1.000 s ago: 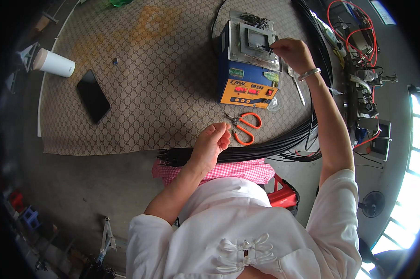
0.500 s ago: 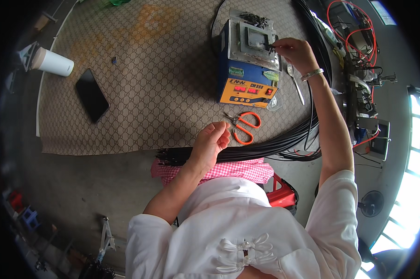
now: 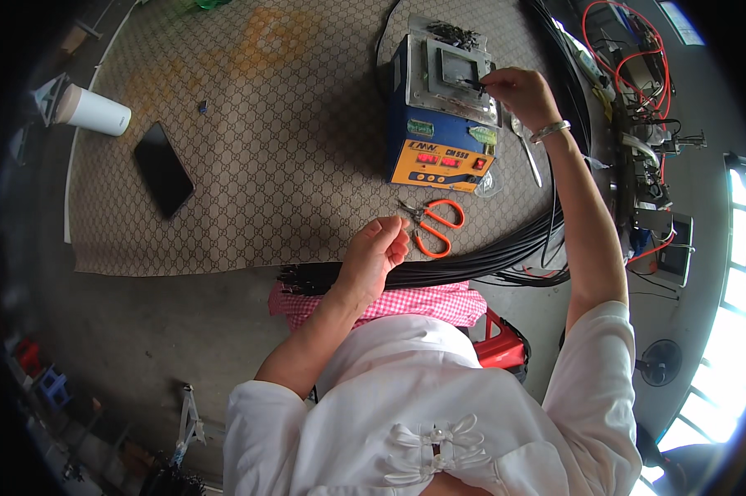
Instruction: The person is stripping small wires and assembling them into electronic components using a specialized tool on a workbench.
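My right hand (image 3: 517,95) reaches over the metal top of a blue solder pot (image 3: 418,124) with an orange front panel. Its thumb and fingers pinch a small black piece (image 3: 481,88) at the right side of the square basin (image 3: 459,69); whether its tip touches the surface there I cannot tell. At the back of the top lies a pile of small black pieces (image 3: 453,34). My left hand (image 3: 375,252) hovers by the table's front edge, fingers curled and thumb pressed against the index finger. What it holds, if anything, is hidden. Beside it lie orange-handled scissors (image 3: 433,229).
Long bundles of black cable (image 3: 505,263) curve along the right and front of the patterned table (image 3: 266,165). A metal spoon (image 3: 527,153) lies right of the pot. At the left are a black phone (image 3: 164,170) and a white cup (image 3: 96,111). Equipment with red tubes (image 3: 637,83) stands at far right.
My right hand has shifted slightly to the left over the basin, still pinching the small black piece. The left hand has stayed in place.
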Available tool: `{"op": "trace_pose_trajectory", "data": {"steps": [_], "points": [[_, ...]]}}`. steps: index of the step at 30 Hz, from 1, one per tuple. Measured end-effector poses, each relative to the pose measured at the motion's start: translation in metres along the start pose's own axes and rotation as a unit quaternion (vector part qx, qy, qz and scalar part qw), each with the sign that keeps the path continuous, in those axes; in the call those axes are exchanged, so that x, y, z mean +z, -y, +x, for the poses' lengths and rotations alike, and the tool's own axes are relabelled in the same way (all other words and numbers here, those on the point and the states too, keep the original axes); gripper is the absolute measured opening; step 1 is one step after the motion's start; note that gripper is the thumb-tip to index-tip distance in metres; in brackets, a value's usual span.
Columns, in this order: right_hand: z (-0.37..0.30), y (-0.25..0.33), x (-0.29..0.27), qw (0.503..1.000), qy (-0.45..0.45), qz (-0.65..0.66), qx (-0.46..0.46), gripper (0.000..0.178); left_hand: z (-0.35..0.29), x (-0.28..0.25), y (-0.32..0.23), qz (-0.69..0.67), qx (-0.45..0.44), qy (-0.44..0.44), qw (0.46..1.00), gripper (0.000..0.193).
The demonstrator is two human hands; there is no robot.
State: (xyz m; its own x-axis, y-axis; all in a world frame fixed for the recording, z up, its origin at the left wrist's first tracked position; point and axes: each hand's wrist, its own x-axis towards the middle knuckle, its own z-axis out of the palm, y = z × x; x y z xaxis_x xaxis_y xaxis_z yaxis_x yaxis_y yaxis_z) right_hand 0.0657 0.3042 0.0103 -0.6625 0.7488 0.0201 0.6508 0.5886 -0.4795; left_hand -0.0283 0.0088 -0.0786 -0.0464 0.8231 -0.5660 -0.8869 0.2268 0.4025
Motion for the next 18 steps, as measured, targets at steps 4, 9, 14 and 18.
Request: {"op": "trace_pose_trajectory", "data": {"steps": [4, 9, 14, 18], "points": [[-0.004, 0.002, -0.008, 0.996, 0.015, 0.085, 0.037, 0.014, 0.000, -0.001, 0.000, -0.007, 0.000, 0.005, 1.000, 0.018], [-0.014, 0.013, -0.020, 0.951, 0.051, 0.287, 0.105, 0.018, 0.000, -0.001, 0.000, -0.006, -0.004, 0.008, 1.000, 0.017], [-0.017, 0.015, -0.014, 0.973, 0.005, 0.223, 0.063, 0.016, -0.001, 0.002, -0.001, 0.001, -0.003, 0.015, 1.000, 0.017], [-0.015, 0.002, -0.004, 0.991, -0.095, 0.084, -0.050, 0.012, -0.001, 0.001, 0.000, 0.006, -0.008, 0.011, 1.000, 0.016]]}}
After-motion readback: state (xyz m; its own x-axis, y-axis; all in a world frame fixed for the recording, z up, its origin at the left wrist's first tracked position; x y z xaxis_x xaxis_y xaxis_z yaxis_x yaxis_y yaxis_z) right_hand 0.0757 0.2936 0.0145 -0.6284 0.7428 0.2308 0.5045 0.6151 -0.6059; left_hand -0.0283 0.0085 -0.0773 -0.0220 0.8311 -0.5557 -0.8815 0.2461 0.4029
